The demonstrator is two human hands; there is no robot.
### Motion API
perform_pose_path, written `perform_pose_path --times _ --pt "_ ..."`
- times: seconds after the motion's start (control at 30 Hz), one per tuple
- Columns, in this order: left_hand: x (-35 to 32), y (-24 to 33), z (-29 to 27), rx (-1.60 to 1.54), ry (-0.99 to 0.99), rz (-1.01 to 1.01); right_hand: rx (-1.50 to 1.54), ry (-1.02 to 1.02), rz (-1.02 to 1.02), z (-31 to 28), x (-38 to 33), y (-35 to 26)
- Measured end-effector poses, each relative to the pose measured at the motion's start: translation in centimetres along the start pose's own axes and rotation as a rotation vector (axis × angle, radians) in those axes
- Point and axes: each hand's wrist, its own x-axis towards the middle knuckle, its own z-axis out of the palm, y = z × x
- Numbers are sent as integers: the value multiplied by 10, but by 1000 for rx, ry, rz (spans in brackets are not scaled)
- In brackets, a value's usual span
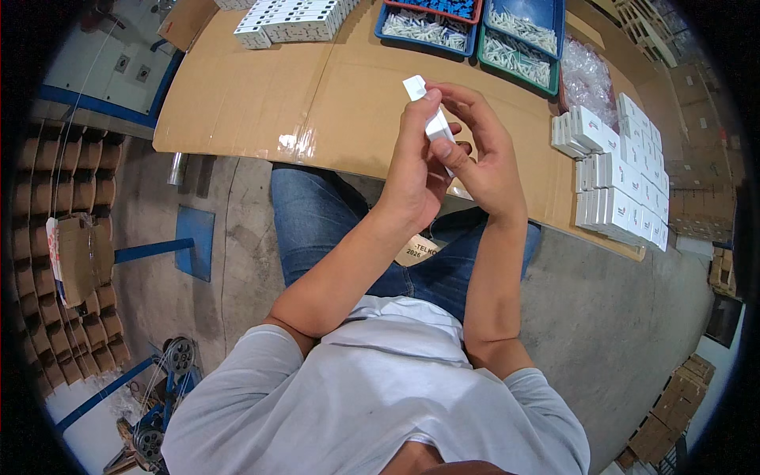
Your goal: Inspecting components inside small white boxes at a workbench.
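Above the near edge of the cardboard-covered table, both my hands grip one slim white box (415,87). It slants from upper left to lower right, and its top end sticks out past my fingers. My left hand (412,162) wraps its side, thumb pressed near the upper end. On the right, my right hand (492,154) has its thumb on the lower part, while its fingers arch over the far side. My palms and fingers hide much of the box, so whether its lower end is folded closed cannot be seen.
White boxes (625,190) stand stacked at the table's right edge; more boxes (297,20) sit in rows at the far left. Blue and green trays (518,75) of small white pieces stand at the back, beside clear plastic bags (586,75). The cardboard tabletop (237,95) spreads leftward.
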Motion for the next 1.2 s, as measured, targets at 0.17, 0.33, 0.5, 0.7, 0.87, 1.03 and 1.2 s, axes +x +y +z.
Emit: perform_pose_path --times 0.17,0.33,0.5,0.7,0.87,1.03,1.2 --pt "-9 4 6 -64 -95 12 3 0 -49 1 3 1" --pt "-9 2 5 -44 -68 27 62 -4 -123 4 3 7" --pt "-10 2 6 -62 -60 66 69 3 -102 8 1 9" --pt "-12 1 3 -88 -107 35 4 64 -231 12 3 14" --pt "-8 -1 1 -166 -110 25 -39 67 -223 14 3 11" --pt "-8 0 2 -138 -153 59 -42 65 -248 15 3 13" --pt "-8 0 1 -134 -153 61 -108 53 -254 14 3 11"
